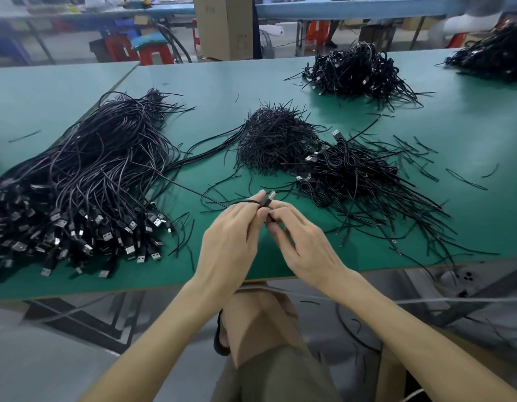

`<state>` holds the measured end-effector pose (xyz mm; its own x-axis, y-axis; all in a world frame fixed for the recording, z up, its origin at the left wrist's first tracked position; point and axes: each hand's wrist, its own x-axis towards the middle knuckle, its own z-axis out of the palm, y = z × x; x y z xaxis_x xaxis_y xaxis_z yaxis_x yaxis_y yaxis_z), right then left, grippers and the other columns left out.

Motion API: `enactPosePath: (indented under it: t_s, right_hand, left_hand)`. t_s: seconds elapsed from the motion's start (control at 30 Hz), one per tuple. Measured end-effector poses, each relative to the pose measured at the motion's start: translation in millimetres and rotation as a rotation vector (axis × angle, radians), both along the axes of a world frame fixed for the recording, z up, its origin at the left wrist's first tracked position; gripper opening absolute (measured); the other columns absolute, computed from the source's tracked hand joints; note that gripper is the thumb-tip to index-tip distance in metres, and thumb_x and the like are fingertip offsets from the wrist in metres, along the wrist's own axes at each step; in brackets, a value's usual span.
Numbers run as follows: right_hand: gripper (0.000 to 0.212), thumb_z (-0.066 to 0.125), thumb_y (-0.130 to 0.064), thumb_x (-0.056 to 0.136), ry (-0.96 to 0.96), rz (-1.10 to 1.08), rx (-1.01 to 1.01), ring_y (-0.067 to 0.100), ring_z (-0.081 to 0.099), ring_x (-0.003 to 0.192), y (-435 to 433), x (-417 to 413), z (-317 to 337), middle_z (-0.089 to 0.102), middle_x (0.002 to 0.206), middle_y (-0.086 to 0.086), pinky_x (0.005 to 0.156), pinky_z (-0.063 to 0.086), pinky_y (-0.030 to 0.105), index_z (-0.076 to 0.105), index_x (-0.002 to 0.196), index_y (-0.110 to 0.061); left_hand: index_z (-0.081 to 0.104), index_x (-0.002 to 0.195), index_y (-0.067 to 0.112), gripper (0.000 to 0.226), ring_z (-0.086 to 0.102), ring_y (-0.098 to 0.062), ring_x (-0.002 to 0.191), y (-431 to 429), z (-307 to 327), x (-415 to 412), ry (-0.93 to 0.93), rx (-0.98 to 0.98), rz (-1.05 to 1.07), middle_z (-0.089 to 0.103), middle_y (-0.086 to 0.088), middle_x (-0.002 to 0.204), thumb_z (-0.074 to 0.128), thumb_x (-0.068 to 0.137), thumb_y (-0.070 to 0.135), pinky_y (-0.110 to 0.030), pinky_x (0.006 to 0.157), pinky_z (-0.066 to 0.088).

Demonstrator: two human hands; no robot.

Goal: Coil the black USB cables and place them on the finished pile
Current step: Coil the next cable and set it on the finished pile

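My left hand [232, 236] and my right hand [299, 239] meet over the front of the green table [210, 82], both pinching one black USB cable [267, 202]. Its silver plug sticks up between my fingertips, and its cord runs left toward a big heap of straight, uncoiled USB cables [86, 181] with plugs facing the front edge. Just right of my hands lies a pile of coiled cables [350, 172]. A mound of short black tie wires [276, 140] sits behind it.
Another coiled heap [355, 71] lies at the back right, and a third [495, 56] at the far right edge. Loose tie wires are scattered over the right side of the table. Cardboard boxes [222, 24] and red stools [152, 53] stand beyond the table.
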<state>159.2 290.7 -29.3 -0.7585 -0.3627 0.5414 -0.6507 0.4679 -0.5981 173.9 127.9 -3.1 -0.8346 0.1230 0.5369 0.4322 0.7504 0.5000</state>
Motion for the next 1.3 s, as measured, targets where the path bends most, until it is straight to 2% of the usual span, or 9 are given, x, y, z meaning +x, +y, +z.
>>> enactPosePath:
  t_s: [0.17,0.23,0.3,0.37,0.43,0.67,1.07,1.2,1.3]
  right_hand:
    - [0.019,0.047,-0.018,0.106,-0.003,-0.004,0.068,0.027,0.063,0.094,-0.1,-0.1,-0.5,0.048,0.14,0.002,0.074,0.054,0.047,0.056,0.116,-0.005]
    - [0.02,0.047,-0.018,0.105,0.009,-0.006,0.066,0.02,0.062,0.085,-0.4,0.1,1.1,0.05,0.137,0.001,0.069,0.053,0.044,0.055,0.118,-0.004]
    - [0.021,0.048,-0.016,0.105,-0.012,0.011,0.054,0.005,0.056,0.076,-1.0,-0.2,1.6,0.051,0.134,0.0,0.067,0.051,0.039,0.054,0.122,-0.005]
    - [0.022,0.048,-0.014,0.105,-0.075,0.026,0.053,0.01,0.055,0.071,-0.8,-0.7,0.9,0.05,0.13,0.001,0.068,0.051,0.045,0.051,0.125,-0.005]
    - [0.022,0.048,-0.014,0.105,-0.128,0.02,0.054,0.022,0.057,0.072,0.2,-0.4,-0.3,0.05,0.126,0.001,0.069,0.05,0.052,0.049,0.125,-0.005]
    - [0.02,0.047,-0.018,0.103,-0.121,0.037,0.051,0.01,0.055,0.076,0.1,-0.8,4.5,0.049,0.122,-0.001,0.066,0.05,0.052,0.049,0.12,-0.009]
    - [0.015,0.05,-0.022,0.105,-0.066,0.028,0.084,-0.005,0.054,0.064,-2.2,2.4,5.3,0.047,0.108,-0.01,0.053,0.039,0.029,0.048,0.115,-0.012]
    - [0.022,0.042,-0.036,0.107,-0.094,-0.003,0.154,0.003,0.052,0.074,-2.2,-0.5,1.6,0.046,0.12,-0.011,0.064,0.05,0.042,0.051,0.108,-0.016]
    - [0.016,0.043,-0.033,0.104,-0.224,-0.025,0.047,0.016,0.056,0.08,0.1,-6.1,0.3,0.056,0.1,-0.008,0.076,0.051,0.049,0.054,0.098,-0.023]
  left_hand:
    - [0.073,0.106,0.012,0.029,0.064,-0.001,0.115,2.4,-3.0,-1.6,-0.086,0.155,-0.016,0.067,0.004,0.135,0.05,0.107,0.028,-0.018,0.088,0.049]
    - [0.075,0.102,0.028,0.026,0.066,0.0,0.087,12.5,-1.6,-0.1,-0.162,0.353,-0.028,0.076,0.003,0.113,0.051,0.107,0.034,-0.013,0.069,0.047]
    - [0.074,0.097,0.039,0.023,0.065,-0.005,0.077,21.9,0.2,-3.5,-0.236,0.529,-0.012,0.076,0.011,0.092,0.052,0.106,0.037,-0.028,0.072,0.055]
    - [0.078,0.096,0.026,0.027,0.066,-0.006,0.085,28.7,2.4,-10.4,-0.322,0.668,0.012,0.073,0.015,0.095,0.054,0.105,0.035,-0.045,0.087,0.057]
    - [0.079,0.104,0.014,0.03,0.07,-0.003,0.095,34.2,4.7,-16.4,-0.386,0.742,0.041,0.077,0.012,0.105,0.055,0.105,0.032,-0.039,0.094,0.057]
    - [0.079,0.095,0.011,0.037,0.064,0.005,0.07,36.9,4.7,-23.2,-0.394,0.841,0.064,0.078,0.011,0.091,0.048,0.108,0.027,-0.01,0.066,0.047]
    - [0.067,0.085,0.009,0.045,0.074,-0.018,0.077,38.7,39.0,-10.5,-0.373,1.155,-0.125,0.079,-0.006,0.092,0.038,0.111,0.03,-0.025,0.064,0.057]
    - [0.059,0.08,0.015,0.041,0.048,-0.013,0.05,24.3,66.1,-1.8,-0.441,1.095,-0.304,0.064,0.0,0.069,0.039,0.11,0.033,-0.022,0.051,0.042]
    - [0.058,0.072,0.017,0.044,0.034,-0.009,0.046,7.5,85.9,6.2,-0.579,0.737,-0.507,0.047,0.004,0.055,0.04,0.109,0.033,-0.016,0.046,0.029]
